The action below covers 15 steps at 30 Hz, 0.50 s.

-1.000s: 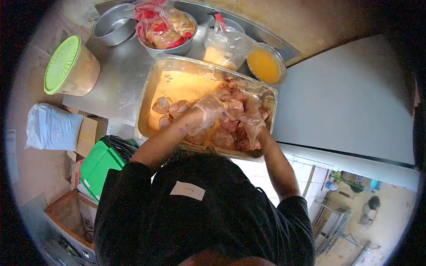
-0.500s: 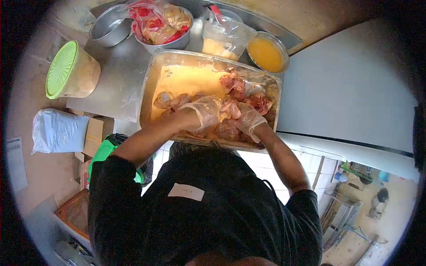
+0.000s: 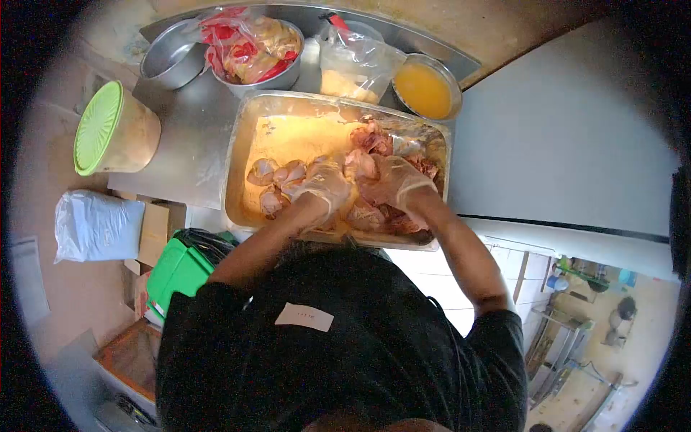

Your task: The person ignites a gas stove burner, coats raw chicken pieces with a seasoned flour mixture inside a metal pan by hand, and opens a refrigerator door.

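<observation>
A wide metal tray (image 3: 229,189) holds a layer of yellowish powder with pieces of raw chicken on it. Both my hands are inside it, in clear plastic gloves. My left hand (image 3: 325,184) is low over the middle, right beside a cluster of pale chicken pieces (image 3: 273,189); its fingers are blurred under the loose glove. Pale raw chicken meat (image 3: 361,164) sits at the fingers of my right hand (image 3: 398,181), which are closed on it. Darker red chicken pieces (image 3: 371,138) lie behind and under that hand, partly hidden.
Behind the tray stand an empty metal pan (image 3: 173,61), a pan (image 3: 288,78) with bagged food, a clear bag (image 3: 353,72) of pale contents and a bowl of orange-yellow liquid (image 3: 425,90). A green-lidded tub (image 3: 133,137) is at left, a pale flat surface (image 3: 554,144) at right.
My left hand has shifted slightly left and away from my right hand, baring more chicken pieces. My right hand has moved a little left with the meat at its fingers.
</observation>
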Each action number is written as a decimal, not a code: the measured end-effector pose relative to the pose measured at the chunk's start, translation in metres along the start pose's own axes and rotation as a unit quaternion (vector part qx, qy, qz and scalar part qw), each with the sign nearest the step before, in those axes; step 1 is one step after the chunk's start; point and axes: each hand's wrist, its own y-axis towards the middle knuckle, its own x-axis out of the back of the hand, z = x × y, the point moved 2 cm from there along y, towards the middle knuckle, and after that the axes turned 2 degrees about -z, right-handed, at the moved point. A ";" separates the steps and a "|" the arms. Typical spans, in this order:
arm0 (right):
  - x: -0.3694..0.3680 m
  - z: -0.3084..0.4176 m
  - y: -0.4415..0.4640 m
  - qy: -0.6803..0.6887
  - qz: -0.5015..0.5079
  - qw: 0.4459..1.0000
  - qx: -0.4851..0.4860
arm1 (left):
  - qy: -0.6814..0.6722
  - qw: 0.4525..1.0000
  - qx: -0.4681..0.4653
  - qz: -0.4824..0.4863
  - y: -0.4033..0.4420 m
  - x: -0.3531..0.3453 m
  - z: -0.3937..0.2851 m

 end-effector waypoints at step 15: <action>-0.027 -0.104 0.069 0.044 -0.098 0.959 -0.261 | -0.298 0.944 0.017 -0.142 0.016 0.005 0.039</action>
